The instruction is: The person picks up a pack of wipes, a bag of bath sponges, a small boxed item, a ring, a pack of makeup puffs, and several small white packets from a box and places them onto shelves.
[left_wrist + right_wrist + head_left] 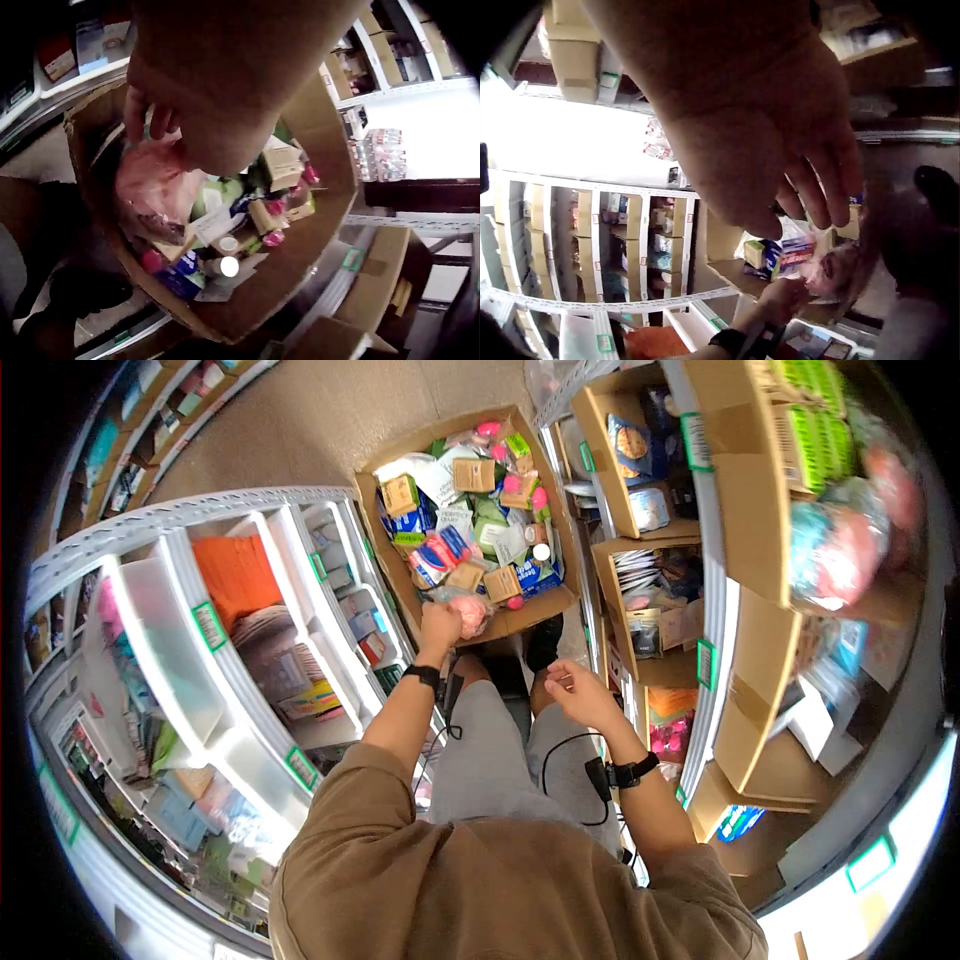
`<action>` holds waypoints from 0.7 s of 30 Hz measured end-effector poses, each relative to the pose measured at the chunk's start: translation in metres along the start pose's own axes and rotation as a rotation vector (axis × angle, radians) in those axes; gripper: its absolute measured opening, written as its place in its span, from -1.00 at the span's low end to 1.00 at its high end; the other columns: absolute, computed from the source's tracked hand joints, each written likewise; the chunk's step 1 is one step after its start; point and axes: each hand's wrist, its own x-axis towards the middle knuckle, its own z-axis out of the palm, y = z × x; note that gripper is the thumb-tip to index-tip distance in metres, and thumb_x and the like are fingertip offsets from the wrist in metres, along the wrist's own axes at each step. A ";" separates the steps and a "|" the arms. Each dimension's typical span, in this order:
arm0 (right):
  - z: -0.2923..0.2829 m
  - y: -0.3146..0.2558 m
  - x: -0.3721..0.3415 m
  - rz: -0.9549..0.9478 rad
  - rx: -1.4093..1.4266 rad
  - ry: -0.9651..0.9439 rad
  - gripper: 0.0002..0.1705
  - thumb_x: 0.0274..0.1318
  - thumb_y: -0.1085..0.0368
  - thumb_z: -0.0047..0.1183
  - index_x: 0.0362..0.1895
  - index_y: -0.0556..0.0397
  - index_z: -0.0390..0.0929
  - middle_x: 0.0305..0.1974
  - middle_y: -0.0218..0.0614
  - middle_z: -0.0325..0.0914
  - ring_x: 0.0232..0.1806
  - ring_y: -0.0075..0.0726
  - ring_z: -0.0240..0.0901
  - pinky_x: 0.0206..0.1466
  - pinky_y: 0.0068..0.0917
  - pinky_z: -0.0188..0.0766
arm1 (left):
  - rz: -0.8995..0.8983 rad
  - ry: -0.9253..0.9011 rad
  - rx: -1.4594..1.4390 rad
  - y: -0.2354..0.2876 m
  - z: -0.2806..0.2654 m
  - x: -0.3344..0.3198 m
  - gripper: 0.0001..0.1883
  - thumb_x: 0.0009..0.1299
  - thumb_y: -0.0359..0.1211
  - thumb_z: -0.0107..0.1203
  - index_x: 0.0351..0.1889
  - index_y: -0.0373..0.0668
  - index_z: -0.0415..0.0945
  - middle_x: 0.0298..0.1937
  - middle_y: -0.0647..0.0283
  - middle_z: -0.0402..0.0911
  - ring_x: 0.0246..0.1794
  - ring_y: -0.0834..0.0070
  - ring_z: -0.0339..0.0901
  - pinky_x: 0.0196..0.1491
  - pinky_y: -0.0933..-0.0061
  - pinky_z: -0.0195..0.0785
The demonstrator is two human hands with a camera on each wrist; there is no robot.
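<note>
My left hand (440, 628) grips a pink item in a clear plastic bag (468, 614) at the near left corner of a big cardboard box (405, 592). In the left wrist view the pink bagged item (154, 184) hangs below the curled fingers, over the box's contents. Inside the box lie small brown cartons (473, 474), a blue and red pack (440, 554), white and green pouches (455, 520), pink round pieces (489, 429) and a white-capped bottle (541, 552). My right hand (585, 695) hangs in the air above the right knee with loosely bent fingers, holding nothing.
On the left stands a rack of white bins (230, 690), one with orange cloth (235, 570). Cardboard bins (735, 480) fill a rack on the right, with bagged goods (835, 550) sticking out. Brown floor (330, 420) stretches beyond the box.
</note>
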 end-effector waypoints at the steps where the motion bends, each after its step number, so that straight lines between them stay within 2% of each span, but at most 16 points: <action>1: -0.004 -0.013 -0.006 -0.020 0.003 0.015 -0.63 0.21 0.26 0.12 0.02 0.23 0.46 -0.16 -0.09 0.63 -0.15 -0.17 0.62 -0.04 -0.32 0.51 | 0.018 0.017 0.005 0.003 -0.015 -0.003 -0.72 0.26 -0.30 0.02 -0.29 -0.31 0.66 -0.16 -0.15 0.59 -0.07 -0.11 0.48 0.13 0.08 0.36; 3: -0.013 -0.039 -0.022 -0.057 -0.012 0.035 -0.63 0.21 0.27 0.12 0.01 0.23 0.45 -0.16 -0.10 0.63 -0.12 -0.18 0.62 -0.03 -0.32 0.52 | 0.163 -0.016 -0.235 0.014 -0.052 -0.018 -0.76 0.23 -0.30 0.10 -0.39 -0.33 0.61 -0.15 -0.14 0.55 -0.10 -0.15 0.46 0.14 0.11 0.35; 4: -0.018 -0.054 -0.030 -0.068 -0.005 0.033 -0.62 0.20 0.27 0.13 0.02 0.22 0.44 -0.13 -0.10 0.62 -0.10 -0.18 0.62 -0.02 -0.31 0.52 | 0.186 -0.047 -0.230 0.025 -0.076 -0.026 -0.79 0.31 -0.31 0.12 -0.35 -0.32 0.57 -0.13 -0.02 0.58 -0.13 0.01 0.54 0.01 0.12 0.47; 5: -0.023 -0.067 -0.040 -0.088 -0.003 0.052 -0.62 0.20 0.27 0.13 0.02 0.22 0.44 -0.13 -0.10 0.62 -0.10 -0.18 0.62 -0.02 -0.31 0.52 | 0.209 -0.032 -0.225 0.037 -0.097 -0.036 -0.79 0.31 -0.31 0.12 -0.35 -0.32 0.57 -0.13 -0.02 0.58 -0.13 0.01 0.54 0.01 0.12 0.47; 7: -0.032 -0.090 -0.061 -0.199 -0.073 0.131 -0.59 0.18 0.27 0.15 0.05 0.21 0.42 -0.09 -0.09 0.61 -0.08 -0.17 0.61 0.00 -0.30 0.51 | -0.105 -0.324 -1.139 0.074 -0.148 -0.063 -0.84 0.41 -0.37 0.09 -0.23 -0.30 0.54 -0.09 0.15 0.59 -0.16 0.30 0.58 -0.24 0.20 0.58; 8: -0.035 -0.099 -0.071 -0.274 -0.083 0.209 -0.57 0.15 0.28 0.18 0.06 0.20 0.41 -0.07 -0.08 0.59 -0.07 -0.15 0.61 0.02 -0.29 0.51 | -0.002 -0.416 -1.115 0.084 -0.175 -0.070 -0.84 0.47 -0.36 0.05 -0.09 -0.24 0.51 -0.10 0.25 0.60 -0.12 0.40 0.60 -0.25 0.29 0.64; 9: -0.044 -0.115 -0.085 -0.282 -0.107 0.206 -0.43 0.11 0.26 0.23 0.17 0.16 0.34 0.11 -0.05 0.47 0.06 -0.14 0.53 0.08 -0.26 0.48 | 0.023 -0.421 -1.108 0.094 -0.198 -0.079 -0.84 0.47 -0.36 0.05 -0.09 -0.24 0.51 -0.10 0.25 0.60 -0.12 0.40 0.60 -0.25 0.29 0.64; 11: -0.055 -0.148 -0.118 -0.444 -0.082 0.362 -0.19 0.02 0.22 0.34 0.31 0.10 0.20 0.29 -0.04 0.26 0.22 -0.10 0.39 0.18 -0.21 0.42 | 0.243 -0.625 -1.314 0.119 -0.237 -0.098 -0.73 0.47 -0.34 0.05 0.03 -0.31 0.52 -0.11 0.23 0.62 -0.14 0.38 0.63 -0.20 0.26 0.62; 13: -0.068 -0.167 -0.145 -0.618 -0.139 0.489 0.02 -0.08 0.17 0.43 0.40 0.05 0.08 0.38 -0.04 0.09 0.32 -0.05 0.26 0.25 -0.17 0.35 | 0.387 -0.677 -1.363 0.149 -0.267 -0.117 -0.71 0.46 -0.34 0.08 0.06 -0.31 0.53 -0.09 0.20 0.64 -0.13 0.37 0.63 -0.21 0.26 0.62; 14: -0.071 -0.183 -0.163 -0.642 -0.029 0.523 0.06 -0.12 0.16 0.46 0.40 0.05 0.08 0.36 -0.02 0.14 0.32 -0.02 0.27 0.27 -0.16 0.33 | 0.463 -0.745 -1.349 0.164 -0.281 -0.127 -0.67 0.45 -0.31 0.10 0.10 -0.30 0.49 -0.03 0.19 0.61 -0.07 0.36 0.61 -0.15 0.25 0.61; 16: -0.078 -0.197 -0.181 -0.792 -0.094 0.604 0.00 -0.12 0.20 0.46 0.37 0.06 0.14 0.31 -0.05 0.23 0.28 -0.04 0.30 0.26 -0.17 0.33 | 0.560 -0.825 -1.316 0.195 -0.304 -0.145 -0.62 0.45 -0.28 0.11 0.14 -0.29 0.46 0.03 0.18 0.59 0.00 0.36 0.59 -0.08 0.25 0.59; 18: -0.079 -0.217 -0.203 -0.854 -0.112 0.644 -0.10 -0.11 0.25 0.44 0.32 0.06 0.23 0.26 -0.08 0.30 0.26 -0.08 0.32 0.25 -0.21 0.35 | 0.654 -0.663 -1.436 0.221 -0.305 -0.168 -0.44 0.44 -0.14 0.12 0.29 -0.21 0.28 0.22 0.11 0.46 0.12 0.27 0.54 -0.14 0.22 0.61; 19: -0.076 -0.222 -0.207 -0.832 -0.035 0.621 -0.17 -0.06 0.30 0.39 0.30 0.06 0.25 0.26 -0.09 0.30 0.26 -0.09 0.33 0.26 -0.24 0.35 | 0.596 -0.741 -1.480 0.231 -0.312 -0.178 -0.24 0.41 -0.08 0.15 0.43 -0.18 0.06 0.31 0.08 0.36 0.21 0.24 0.47 0.01 0.21 0.55; 21: -0.083 -0.232 -0.212 -0.915 -0.156 0.667 -0.24 -0.01 0.35 0.31 0.29 0.06 0.26 0.26 -0.09 0.31 0.25 -0.03 0.35 0.28 -0.26 0.34 | 0.587 -0.714 -1.497 0.252 -0.332 -0.196 -0.24 0.34 -0.18 0.25 0.39 -0.18 0.08 0.27 0.07 0.41 0.21 0.23 0.47 0.15 0.20 0.46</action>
